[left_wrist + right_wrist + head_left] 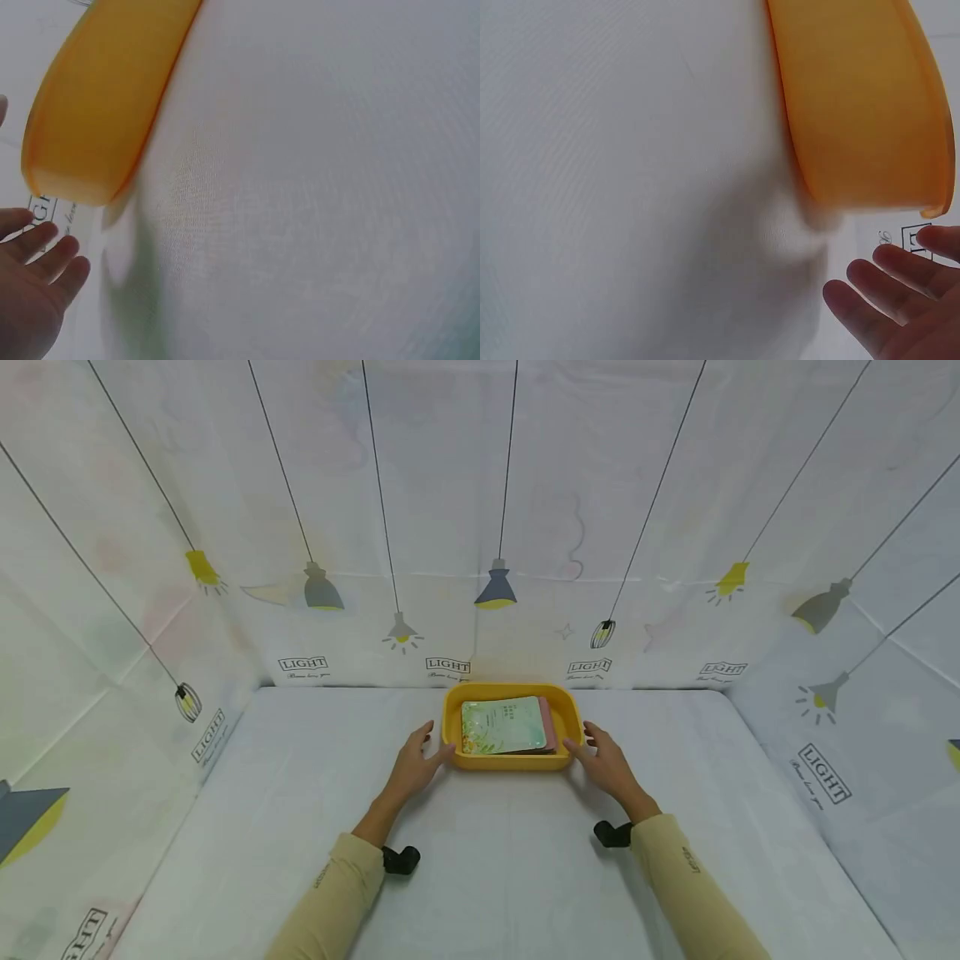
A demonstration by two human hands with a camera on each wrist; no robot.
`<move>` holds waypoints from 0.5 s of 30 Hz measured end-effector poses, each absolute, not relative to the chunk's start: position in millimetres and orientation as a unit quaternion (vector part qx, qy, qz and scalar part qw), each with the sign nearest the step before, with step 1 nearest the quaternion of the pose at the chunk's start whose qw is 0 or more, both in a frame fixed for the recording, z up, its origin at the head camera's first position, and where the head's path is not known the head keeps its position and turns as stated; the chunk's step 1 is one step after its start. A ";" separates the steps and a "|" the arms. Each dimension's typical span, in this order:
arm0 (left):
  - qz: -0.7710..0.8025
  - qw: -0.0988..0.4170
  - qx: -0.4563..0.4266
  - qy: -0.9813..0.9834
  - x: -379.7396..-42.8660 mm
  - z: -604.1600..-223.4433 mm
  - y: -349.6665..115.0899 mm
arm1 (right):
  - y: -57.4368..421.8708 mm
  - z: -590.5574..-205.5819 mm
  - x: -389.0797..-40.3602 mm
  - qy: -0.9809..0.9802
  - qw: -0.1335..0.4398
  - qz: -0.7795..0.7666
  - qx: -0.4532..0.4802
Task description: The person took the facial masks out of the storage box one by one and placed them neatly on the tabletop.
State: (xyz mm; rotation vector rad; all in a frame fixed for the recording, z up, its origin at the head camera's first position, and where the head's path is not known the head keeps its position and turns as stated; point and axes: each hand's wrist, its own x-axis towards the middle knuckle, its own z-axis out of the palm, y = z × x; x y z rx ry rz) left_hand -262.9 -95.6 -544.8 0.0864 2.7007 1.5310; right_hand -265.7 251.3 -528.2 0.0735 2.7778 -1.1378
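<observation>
A yellow tray (510,763) with rounded corners stands at the far edge of the white table. Inside it lies a flat pale green packet (504,727) with a leaf print, on top of a pink packet (550,727) that shows at its right side. My left hand (414,764) is at the tray's left end, fingers spread, thumb by the near left corner. At the right end is my right hand (606,765), its thumb by the near right corner. Both wrist views show relaxed fingers beside the tray's outer wall, with a gap between fingers and wall.
The white tabletop (495,877) stretches from the tray toward me. A pale curtain printed with hanging lamps (496,587) rises right behind the tray and along both sides. Black wrist mounts (401,860) stick out inward from both beige sleeves (693,893).
</observation>
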 end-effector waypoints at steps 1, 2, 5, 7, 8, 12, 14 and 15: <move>0.500 0.015 0.027 0.865 -263.8 -546.0 -94.9 | 250.9 -528.7 -266.4 0.921 0.068 -0.382 0.024; 0.509 0.013 0.028 0.860 -264.8 -547.1 -94.2 | 250.8 -529.0 -266.9 0.919 0.067 -0.388 0.025; 0.528 0.006 0.032 0.849 -267.3 -550.0 -91.8 | 251.6 -529.4 -267.2 0.913 0.060 -0.403 0.026; 0.537 0.005 0.030 0.843 -268.4 -551.2 -90.1 | 251.9 -529.2 -267.2 0.909 0.055 -0.411 0.028; 0.541 0.004 0.029 0.840 -268.9 -551.5 -89.4 | 251.8 -529.0 -267.3 0.907 0.054 -0.416 0.030; 0.550 -0.001 0.022 0.835 -270.2 -552.0 -87.1 | 250.3 -528.9 -268.7 0.903 0.054 -0.425 0.039; 0.557 -0.003 0.022 0.830 -270.5 -551.8 -86.4 | 249.4 -529.6 -269.6 0.899 0.056 -0.432 0.045; 0.559 -0.003 0.022 0.829 -270.8 -552.3 -86.2 | 249.0 -529.9 -269.8 0.897 0.057 -0.437 0.047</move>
